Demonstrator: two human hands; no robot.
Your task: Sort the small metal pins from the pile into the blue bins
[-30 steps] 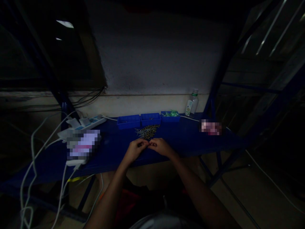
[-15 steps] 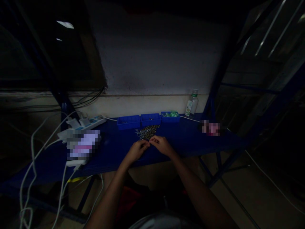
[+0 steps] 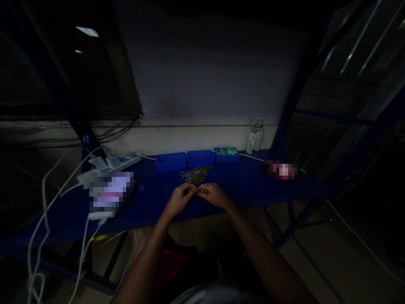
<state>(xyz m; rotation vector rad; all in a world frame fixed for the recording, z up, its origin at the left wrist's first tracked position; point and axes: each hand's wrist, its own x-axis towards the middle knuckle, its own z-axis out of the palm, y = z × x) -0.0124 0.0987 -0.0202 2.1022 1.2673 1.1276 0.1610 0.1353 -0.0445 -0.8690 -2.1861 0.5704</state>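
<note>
My left hand [image 3: 181, 199] and my right hand [image 3: 213, 194] meet fingertip to fingertip at the near side of a pile of small metal pins or screws [image 3: 196, 174]. Both hands are pinched closed. Whatever lies between the fingertips is too small and dark to make out. The pile, part silvery shafts and part brassy pieces, rests on the blue table [image 3: 152, 194]. Behind it stand a left blue bin [image 3: 171, 162], a middle blue bin [image 3: 200, 158] with a few small bits inside, and a right blue bin [image 3: 226, 158] holding green, clear plastic [image 3: 228, 150].
A plastic bottle [image 3: 255, 138] stands at the back right against the wall. To the left lie a white power strip [image 3: 126, 161], a blurred-out phone-like device [image 3: 114, 190] and loose white cables [image 3: 46, 202]. Another blurred item [image 3: 281, 169] is on the right. Blue frame posts flank the table.
My left hand has shifted slightly up and its fingers have re-curled. My right hand has dropped a little, its fingers more bent. The pile and bins look the same.
</note>
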